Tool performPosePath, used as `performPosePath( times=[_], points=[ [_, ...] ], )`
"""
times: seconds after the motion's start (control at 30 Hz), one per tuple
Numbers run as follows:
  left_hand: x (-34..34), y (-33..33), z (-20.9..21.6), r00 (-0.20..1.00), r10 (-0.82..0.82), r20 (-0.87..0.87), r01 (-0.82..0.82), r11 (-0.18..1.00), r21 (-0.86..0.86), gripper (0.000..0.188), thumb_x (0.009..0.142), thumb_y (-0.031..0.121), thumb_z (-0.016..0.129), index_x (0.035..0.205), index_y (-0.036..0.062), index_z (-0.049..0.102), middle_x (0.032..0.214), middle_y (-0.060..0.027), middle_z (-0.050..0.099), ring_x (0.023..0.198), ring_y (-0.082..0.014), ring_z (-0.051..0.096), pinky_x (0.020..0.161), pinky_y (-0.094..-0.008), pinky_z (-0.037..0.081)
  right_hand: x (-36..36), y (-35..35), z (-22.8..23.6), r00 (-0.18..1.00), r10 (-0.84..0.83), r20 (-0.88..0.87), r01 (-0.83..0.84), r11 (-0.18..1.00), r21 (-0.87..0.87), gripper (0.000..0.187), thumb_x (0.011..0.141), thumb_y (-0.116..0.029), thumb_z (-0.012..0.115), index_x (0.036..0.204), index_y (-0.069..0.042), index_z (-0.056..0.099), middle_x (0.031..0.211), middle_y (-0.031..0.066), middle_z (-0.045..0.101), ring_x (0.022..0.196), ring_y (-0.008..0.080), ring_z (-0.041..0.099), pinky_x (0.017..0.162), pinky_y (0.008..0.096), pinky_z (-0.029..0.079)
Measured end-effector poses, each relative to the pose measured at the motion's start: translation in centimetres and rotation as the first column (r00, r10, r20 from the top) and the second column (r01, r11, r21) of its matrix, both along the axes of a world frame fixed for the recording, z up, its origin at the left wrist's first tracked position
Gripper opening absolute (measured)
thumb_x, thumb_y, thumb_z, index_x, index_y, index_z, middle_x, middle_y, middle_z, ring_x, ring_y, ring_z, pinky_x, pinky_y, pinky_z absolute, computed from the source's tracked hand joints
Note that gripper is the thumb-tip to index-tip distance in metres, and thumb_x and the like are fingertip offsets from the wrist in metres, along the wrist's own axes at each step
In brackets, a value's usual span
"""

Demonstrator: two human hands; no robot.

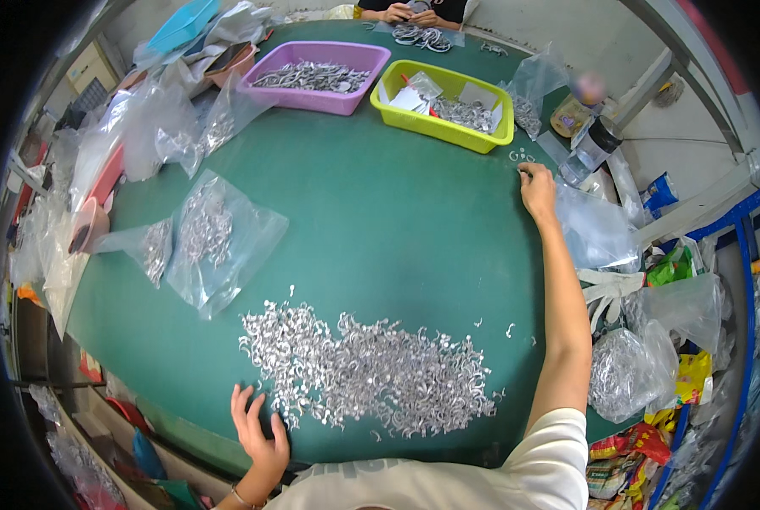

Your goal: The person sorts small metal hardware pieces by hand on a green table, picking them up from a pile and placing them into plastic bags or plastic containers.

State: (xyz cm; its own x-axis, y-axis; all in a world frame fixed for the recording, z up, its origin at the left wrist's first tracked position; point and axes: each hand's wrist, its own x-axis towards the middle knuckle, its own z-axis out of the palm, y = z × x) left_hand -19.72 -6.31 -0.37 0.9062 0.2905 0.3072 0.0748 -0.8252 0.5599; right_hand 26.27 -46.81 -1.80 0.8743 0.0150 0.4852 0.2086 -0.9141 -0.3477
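A wide pile of small silvery metal pieces [371,374], many of them hook-shaped, lies on the green table close in front of me. My left hand [261,433] rests at the pile's near left edge, fingers spread, nothing held in them. Far off to the right, my right hand [537,191] has its fingers curled together and down at the table. Whatever is between those fingertips is too small to make out. Just beyond them lie several small pale curved pieces [520,155]. A few stray pieces [509,331] are scattered right of the pile.
Purple [346,104] and yellow-green basins [439,129] with metal parts stand at the back. Clear bags of parts [218,238] lie left. A bottle [590,151], a plastic sheet [596,225] and a glove [609,289] line the right. Another person's hands [412,14] work opposite.
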Motion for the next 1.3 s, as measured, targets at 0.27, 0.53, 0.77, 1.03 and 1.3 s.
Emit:
performPosePath(
  times=[0.27, 0.53, 0.77, 1.03, 1.3],
  points=[
    [2.0, -0.6, 3.1, 0.944, -0.316, -0.089, 0.31, 0.947, -0.08, 0.049, 0.077, 0.003, 0.061, 0.124, 0.0023, 0.047, 0.132, -0.0181, 0.042, 0.128, -0.0447, 0.03, 0.106, -0.0565, 0.019, -16.0, 6.8, 4.8, 0.843, 0.404, -0.356, -0.421, 0.906, 0.033, 0.046, 0.083, -0.026, 0.062, 0.123, -0.006, 0.05, 0.128, 0.0158, 0.048, 0.123, 0.0326, 0.04, 0.103, 0.0444, 0.029],
    [6.3, -4.3, 2.8, 0.727, -0.627, -0.279, 0.675, 0.727, 0.125, 0.055, 0.077, 0.021, 0.068, 0.127, 0.0092, 0.047, 0.14, -0.0129, 0.034, 0.132, -0.0406, 0.023, 0.104, -0.0601, 0.022, -34.5, 11.2, 6.9, 0.545, 0.686, -0.482, -0.731, 0.67, 0.126, 0.052, 0.076, -0.025, 0.07, 0.122, -0.009, 0.053, 0.134, 0.015, 0.041, 0.127, 0.0358, 0.034, 0.102, 0.0468, 0.029],
    [5.8, -2.7, 0.9, 0.807, -0.568, -0.16, 0.59, 0.779, 0.211, 0.029, 0.08, 0.006, 0.06, 0.109, 0.0065, 0.057, 0.13, -0.0093, 0.045, 0.128, -0.0331, 0.034, 0.106, -0.0545, 0.024, -37.1, 9.7, 3.9, 0.8, 0.58, -0.154, -0.563, 0.815, 0.138, 0.018, 0.071, -0.006, 0.07, 0.088, -0.004, 0.063, 0.106, 0.0085, 0.059, 0.104, 0.0282, 0.054, 0.089, 0.039, 0.039],
    [6.3, -4.3, 2.0, 0.822, -0.569, -0.013, 0.566, 0.816, 0.118, 0.033, 0.08, 0.004, 0.06, 0.113, 0.0044, 0.055, 0.125, -0.0155, 0.046, 0.124, -0.0361, 0.039, 0.103, -0.0524, 0.03, -36.1, 8.7, 4.7, 0.878, 0.438, -0.192, -0.335, 0.851, 0.405, 0.018, 0.075, 0.005, 0.056, 0.09, -0.001, 0.062, 0.102, 0.0112, 0.061, 0.097, 0.0294, 0.055, 0.083, 0.0354, 0.044],
    [10.6, -7.1, 1.1, 0.714, -0.681, -0.164, 0.693, 0.653, 0.306, 0.049, 0.079, 0.009, 0.062, 0.126, 0.0075, 0.046, 0.134, -0.0115, 0.042, 0.127, -0.0346, 0.034, 0.102, -0.0461, 0.032, -36.0, 9.9, 5.0, 0.861, 0.449, -0.239, -0.401, 0.888, 0.226, 0.011, 0.075, -0.004, 0.066, 0.086, -0.003, 0.064, 0.093, 0.0083, 0.061, 0.092, 0.0264, 0.054, 0.083, 0.0354, 0.04]
  ],
)
